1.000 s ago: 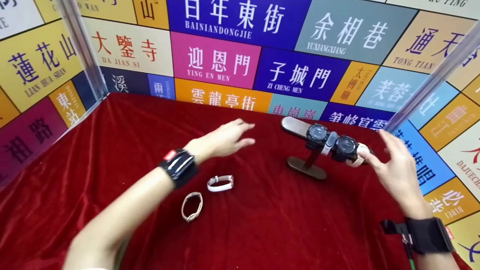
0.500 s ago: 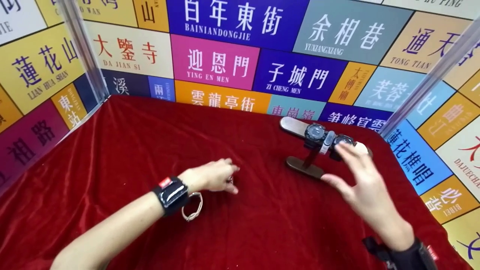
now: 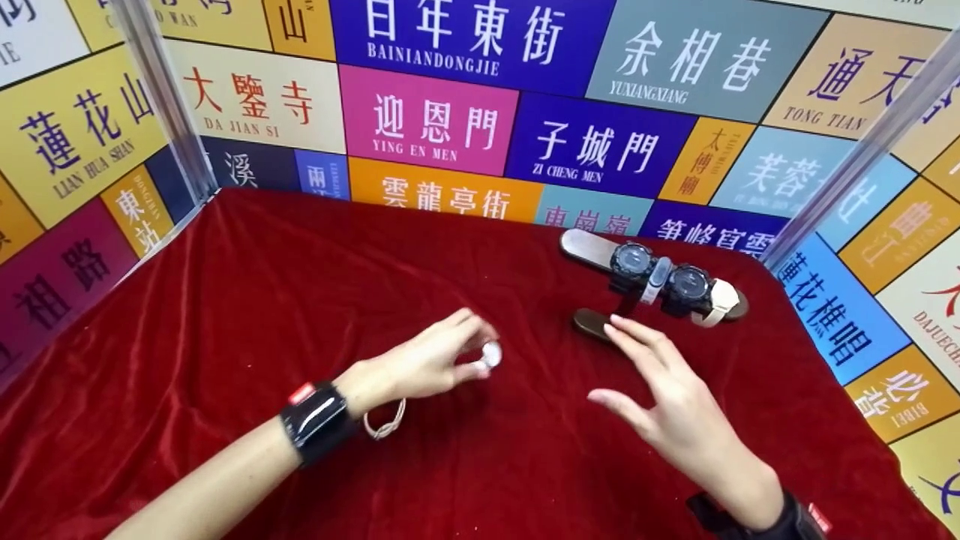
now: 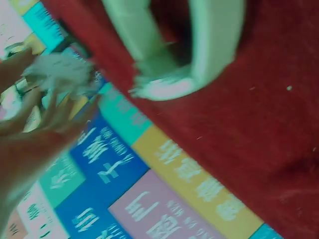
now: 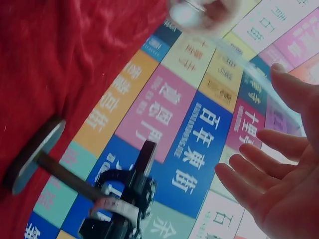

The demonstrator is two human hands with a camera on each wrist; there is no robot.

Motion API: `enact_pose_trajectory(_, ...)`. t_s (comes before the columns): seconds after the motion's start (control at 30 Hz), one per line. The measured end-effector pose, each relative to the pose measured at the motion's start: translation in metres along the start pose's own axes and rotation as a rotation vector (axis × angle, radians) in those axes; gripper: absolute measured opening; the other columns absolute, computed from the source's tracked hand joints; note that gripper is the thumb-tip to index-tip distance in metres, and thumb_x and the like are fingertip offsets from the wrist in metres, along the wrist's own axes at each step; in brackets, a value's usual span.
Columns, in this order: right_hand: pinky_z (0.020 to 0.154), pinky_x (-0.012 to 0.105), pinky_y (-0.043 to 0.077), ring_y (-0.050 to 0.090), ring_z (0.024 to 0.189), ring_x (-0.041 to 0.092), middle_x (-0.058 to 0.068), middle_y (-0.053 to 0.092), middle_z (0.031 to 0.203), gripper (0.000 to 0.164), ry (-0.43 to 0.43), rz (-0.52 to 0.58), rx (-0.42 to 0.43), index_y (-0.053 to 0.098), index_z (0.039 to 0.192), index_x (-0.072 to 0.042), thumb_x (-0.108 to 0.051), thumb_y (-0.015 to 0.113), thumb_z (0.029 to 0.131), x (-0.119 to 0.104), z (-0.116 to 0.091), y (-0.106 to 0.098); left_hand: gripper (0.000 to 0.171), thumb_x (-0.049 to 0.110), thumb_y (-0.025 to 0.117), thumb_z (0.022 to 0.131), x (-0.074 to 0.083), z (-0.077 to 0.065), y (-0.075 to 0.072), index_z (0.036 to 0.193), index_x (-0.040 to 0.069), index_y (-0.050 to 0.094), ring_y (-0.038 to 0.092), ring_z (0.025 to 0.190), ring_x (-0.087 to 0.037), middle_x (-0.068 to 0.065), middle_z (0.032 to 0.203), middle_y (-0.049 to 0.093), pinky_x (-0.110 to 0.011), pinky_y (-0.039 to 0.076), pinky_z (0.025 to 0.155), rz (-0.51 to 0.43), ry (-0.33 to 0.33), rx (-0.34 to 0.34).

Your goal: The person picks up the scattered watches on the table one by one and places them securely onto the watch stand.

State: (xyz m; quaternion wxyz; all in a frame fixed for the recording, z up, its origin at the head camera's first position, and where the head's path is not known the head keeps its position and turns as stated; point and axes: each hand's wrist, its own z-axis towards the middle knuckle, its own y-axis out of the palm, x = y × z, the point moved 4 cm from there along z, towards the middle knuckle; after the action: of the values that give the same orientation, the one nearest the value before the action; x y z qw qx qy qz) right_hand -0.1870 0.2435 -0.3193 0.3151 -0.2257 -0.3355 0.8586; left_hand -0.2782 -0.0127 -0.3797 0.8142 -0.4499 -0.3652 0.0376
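Note:
In the head view, my left hand (image 3: 424, 367) pinches a small white wristwatch (image 3: 491, 354) between thumb and fingers, above the red cloth. A beige buckled band (image 3: 386, 426) lies on the cloth beneath my left wrist, partly hidden by it. My right hand (image 3: 682, 416) has its fingers extended and thumb spread, holding nothing. Its fingertips overlap the base of a T-shaped watch stand (image 3: 589, 250) in the head view. On the stand's bar sit two black watches (image 3: 688, 283), a slim grey band (image 3: 658, 276) and a cream watch (image 3: 724, 298). The right wrist view shows the right palm (image 5: 279, 184) bare.
Wrinkled red velvet cloth (image 3: 262, 300) covers the table. Panels with coloured street-name signs (image 3: 435, 124) rise behind and at both sides, with clear posts (image 3: 855, 150) in the corners. The stand is at the back right, near the panel.
My left hand has come down, picked up the white watch from the cloth and moved slightly right with it. My right hand has drawn away from the cream watch on the stand, leftward and nearer.

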Motion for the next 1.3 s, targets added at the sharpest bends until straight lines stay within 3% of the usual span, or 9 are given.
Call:
enact_pose_trajectory(0.1, 0.113, 0.008, 0.034, 0.056, 0.128, 0.019, 0.014, 0.056, 0.143, 0.08, -0.007, 0.036, -0.001, 0.053, 0.144, -0.005, -0.015, 0.088, 0.073, -0.006, 0.003, 0.0, 0.032, 0.015, 0.07, 0.094, 0.022, -0.005, -0.011, 0.122, 0.004, 0.057, 0.06, 0.102, -0.021, -0.01, 0.116, 0.059, -0.031, 0.056, 0.088, -0.072, 0.149, 0.113)
enact_pose_trajectory(0.2, 0.114, 0.011, 0.036, 0.055, 0.129, 0.017, 0.014, 0.056, 0.143, 0.076, -0.026, 0.076, 0.005, 0.052, 0.145, -0.005, -0.019, 0.086, 0.078, -0.014, 0.007, -0.001, 0.038, 0.015, 0.071, 0.093, 0.043, -0.01, -0.019, 0.126, 0.004, 0.057, 0.06, 0.103, -0.019, -0.009, 0.119, 0.06, -0.03, 0.056, 0.085, -0.079, 0.268, 0.2)
enact_pose_trajectory(0.37, 0.114, 0.015, 0.038, 0.055, 0.13, 0.021, 0.016, 0.056, 0.143, 0.063, -0.084, 0.122, 0.019, 0.055, 0.141, -0.002, -0.037, 0.071, 0.091, -0.029, 0.014, -0.001, 0.052, 0.017, 0.076, 0.089, 0.067, -0.012, -0.022, 0.135, 0.002, 0.056, 0.061, 0.103, -0.016, -0.011, 0.122, 0.059, -0.026, 0.058, 0.081, -0.039, 0.395, 0.294)
enact_pose_trajectory(0.5, 0.114, 0.017, 0.04, 0.057, 0.128, 0.021, 0.02, 0.059, 0.137, 0.058, -0.136, 0.157, 0.063, 0.058, 0.135, 0.003, -0.038, 0.066, 0.095, -0.041, 0.016, 0.0, 0.052, 0.017, 0.079, 0.086, 0.08, -0.006, -0.018, 0.131, 0.0, 0.06, 0.062, 0.102, -0.016, -0.012, 0.12, 0.059, -0.02, 0.056, 0.077, 0.003, 0.468, 0.347)
enact_pose_trajectory(0.73, 0.104, 0.014, 0.048, 0.066, 0.113, 0.019, 0.022, 0.068, 0.115, 0.038, -0.226, 0.207, 0.197, 0.07, 0.117, 0.006, -0.026, 0.067, 0.096, -0.049, 0.014, 0.007, 0.047, 0.014, 0.079, 0.086, 0.086, 0.005, -0.004, 0.127, 0.001, 0.059, 0.063, 0.111, -0.015, -0.01, 0.121, 0.062, -0.015, 0.053, 0.097, -0.013, 0.446, 0.327)
enact_pose_trajectory(0.9, 0.1, 0.014, 0.05, 0.067, 0.109, 0.021, 0.024, 0.068, 0.11, 0.033, -0.227, 0.231, 0.247, 0.072, 0.11, 0.008, -0.022, 0.068, 0.095, -0.044, 0.01, 0.011, 0.044, 0.019, 0.076, 0.088, 0.085, 0.015, 0.003, 0.125, 0.002, 0.061, 0.063, 0.111, -0.013, -0.009, 0.118, 0.065, -0.018, 0.053, 0.099, -0.015, 0.456, 0.341)
enact_pose_trajectory(1.13, 0.097, 0.014, 0.052, 0.069, 0.105, 0.023, 0.024, 0.067, 0.116, 0.034, -0.197, 0.185, 0.239, 0.071, 0.115, 0.008, -0.02, 0.062, 0.099, -0.031, 0.006, 0.014, 0.044, 0.021, 0.076, 0.088, 0.079, 0.03, 0.01, 0.124, 0.0, 0.063, 0.064, 0.11, -0.015, -0.01, 0.115, 0.067, -0.017, 0.052, 0.099, -0.036, 0.45, 0.375)
enact_pose_trajectory(1.3, 0.104, 0.018, 0.05, 0.068, 0.112, 0.026, 0.022, 0.068, 0.123, 0.035, -0.147, 0.096, 0.216, 0.069, 0.122, 0.005, -0.022, 0.059, 0.101, -0.006, 0.007, 0.002, 0.041, 0.016, 0.075, 0.089, 0.069, 0.047, 0.007, 0.122, -0.003, 0.062, 0.064, 0.111, -0.018, -0.012, 0.116, 0.066, -0.018, 0.051, 0.102, -0.063, 0.409, 0.372)
